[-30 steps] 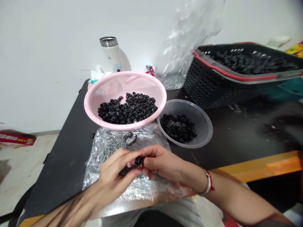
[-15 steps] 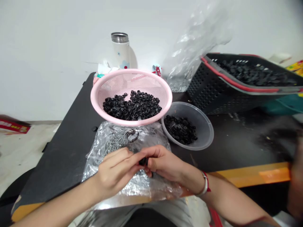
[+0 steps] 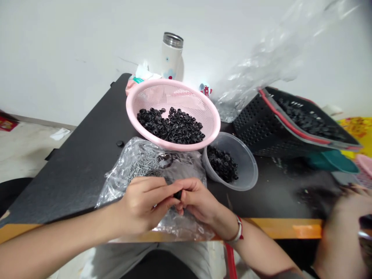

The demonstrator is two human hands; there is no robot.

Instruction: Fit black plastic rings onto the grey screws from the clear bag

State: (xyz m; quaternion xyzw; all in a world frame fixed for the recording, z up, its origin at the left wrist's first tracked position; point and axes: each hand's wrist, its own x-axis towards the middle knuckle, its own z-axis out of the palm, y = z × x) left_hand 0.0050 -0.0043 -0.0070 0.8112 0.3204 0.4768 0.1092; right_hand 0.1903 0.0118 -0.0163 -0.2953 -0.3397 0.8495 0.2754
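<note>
- A white wall (image 3: 72,46) stands behind one black tabletop (image 3: 72,182), its edge trimmed in orange; it gives me a single place to keep everything within reach.
- Far left on the tabletop sits one small black ring (image 3: 120,143), lying apart from the rest.
- My left hand (image 3: 145,205) is in front of me, its fingers together and pressed against the black piece (image 3: 178,194).
- One clear plastic bag (image 3: 151,174) lies under my hands, with many screws (image 3: 143,164) gathered in it, too many to count; the bag keeps them together.
- The black piece, just one, sits between my hands, pinched tight so that it cannot slip.
- My right hand (image 3: 197,203), wearing one wristband (image 3: 238,231), meets my left, its fingers clamped on the same piece.
- One pink colander (image 3: 173,83) sits tilted beyond the bag, holding a heap of black rings (image 3: 170,126).
- One clear bowl (image 3: 247,162) sits just beside it, holding more black rings (image 3: 222,164).
- One dark basket (image 3: 252,130) sits tilted at right, holding more again, with a second plastic bag (image 3: 270,66) raised beside it.
- At the far right is one blurred hand (image 3: 343,228), not mine; I cannot tell how its fingers stand.
</note>
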